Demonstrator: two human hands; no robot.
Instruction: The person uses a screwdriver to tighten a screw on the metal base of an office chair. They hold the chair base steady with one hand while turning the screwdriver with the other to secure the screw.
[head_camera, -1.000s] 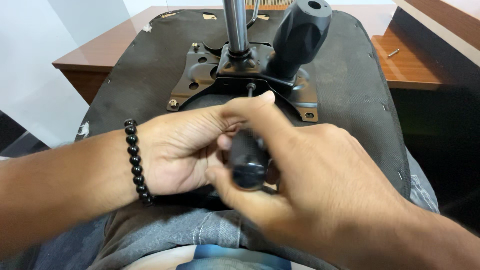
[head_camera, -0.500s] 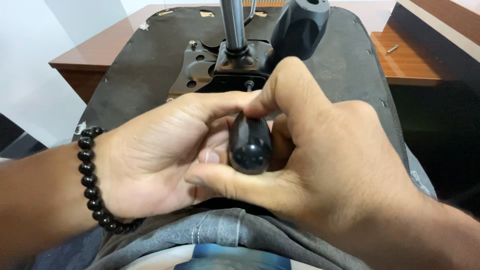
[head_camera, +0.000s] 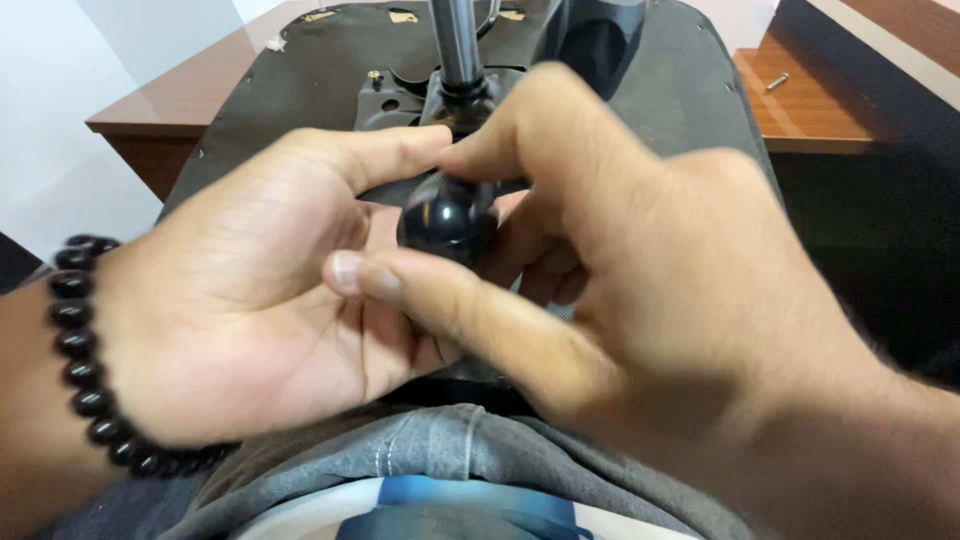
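We hold a black tool handle (head_camera: 447, 215) with both hands, close to our body. Our left hand (head_camera: 250, 300) lies open under it, palm up, and its thumb reaches over to the round top of the handle. The fingers of our right hand (head_camera: 640, 290) are curled around the handle, with the thumb (head_camera: 450, 300) laid across the front. So the handle sits between our two hands, right in the middle of the view. A string of black beads (head_camera: 90, 360) goes around our left wrist.

Past the handle we see the underside of a dark chair seat (head_camera: 300, 70), tipped up against a brown desk (head_camera: 170, 100). A metal plate (head_camera: 395, 95) is fixed to the seat, and a shiny metal pole (head_camera: 458, 45) stands up out of it. The tool seems to point at that plate, but our hands hide its tip, so we cannot tell what it touches.

We think the work on the plate is still under way. One small screw (head_camera: 376, 77) sits in the plate near its corner. Another loose screw (head_camera: 777, 81) lies on the desk on the right, well apart from the seat.

We see no box, cup or tray here, so nothing is kept inside anything.
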